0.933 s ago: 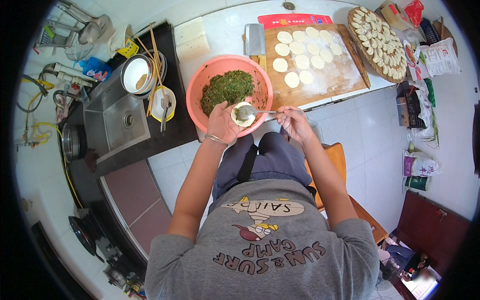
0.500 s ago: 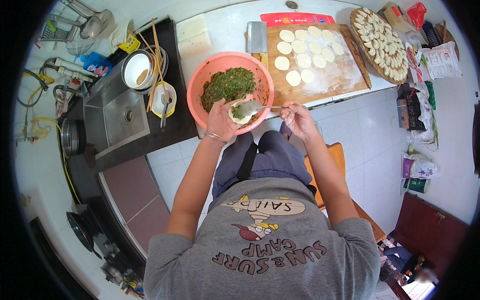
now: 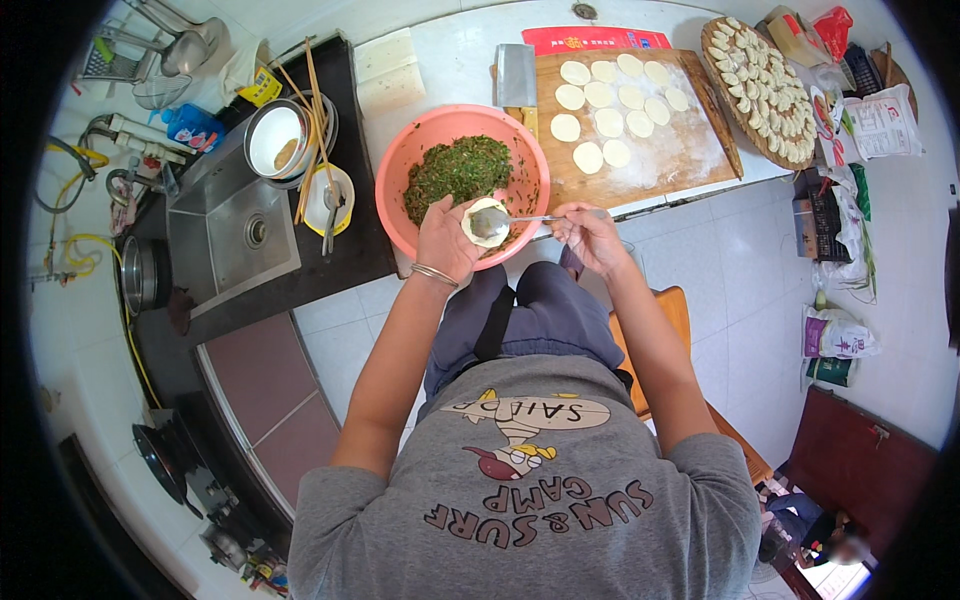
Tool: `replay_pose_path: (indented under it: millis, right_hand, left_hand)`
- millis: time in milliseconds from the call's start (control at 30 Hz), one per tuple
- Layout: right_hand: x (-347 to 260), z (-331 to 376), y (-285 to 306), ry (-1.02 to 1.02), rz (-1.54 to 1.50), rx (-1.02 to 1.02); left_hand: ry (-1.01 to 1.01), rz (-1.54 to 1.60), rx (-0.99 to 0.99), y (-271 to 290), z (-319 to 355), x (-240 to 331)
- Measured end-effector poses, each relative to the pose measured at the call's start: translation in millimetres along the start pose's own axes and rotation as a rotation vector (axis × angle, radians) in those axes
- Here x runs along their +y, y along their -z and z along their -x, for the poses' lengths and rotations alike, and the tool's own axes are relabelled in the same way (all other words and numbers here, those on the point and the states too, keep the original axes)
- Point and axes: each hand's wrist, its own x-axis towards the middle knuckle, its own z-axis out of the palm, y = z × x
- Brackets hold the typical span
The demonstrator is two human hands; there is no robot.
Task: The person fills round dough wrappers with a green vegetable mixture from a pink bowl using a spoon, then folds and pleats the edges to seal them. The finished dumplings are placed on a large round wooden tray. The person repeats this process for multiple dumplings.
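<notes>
Cupped over the near rim of a pink bowl (image 3: 384,190), my left hand (image 3: 448,243) holds a round dumpling wrapper (image 3: 467,229). My right hand (image 3: 590,238) grips the handle of a metal spoon (image 3: 489,223), whose bowl rests over the middle of the wrapper and hides most of what lies under it. Chopped green filling (image 3: 458,172) is heaped in the pink bowl. To the right, several flat wrappers (image 3: 598,94) lie on a floured wooden board (image 3: 690,150).
A cleaver (image 3: 515,75) lies at the board's left edge, and a rolling pin (image 3: 712,115) along its right. Folded dumplings fill a round tray (image 3: 712,40) at the far right. On the left are a sink (image 3: 235,235), a white bowl (image 3: 275,135) and long chopsticks (image 3: 318,110).
The spoon has shifted slightly left and down onto the wrapper, covering the filling that showed there. My right hand has moved slightly left with it; my left hand stays nearly in place.
</notes>
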Motion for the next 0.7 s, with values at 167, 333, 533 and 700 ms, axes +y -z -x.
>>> replay_pose_path:
  millis: [167, 333, 533, 700]
  right_hand:
    - [0, 2, 9, 0.001, -0.03, 0.007]
    - [6, 1, 12, -0.025, -0.376, -0.05]
    - [-2, -5, 12, 0.035, -0.423, 0.004]
    - [0, -14, -1, 0.221, 0.285, 0.224]
  left_hand:
    - [0.023, 0.054, -0.003, 5, -3, -2]
    - [0.012, 0.097, -0.102, 4, -1, -2]
    - [-0.035, 0.079, -0.068, 13, -2, 3]
    - [-0.16, 0.05, 0.03, 41, 9, 20]
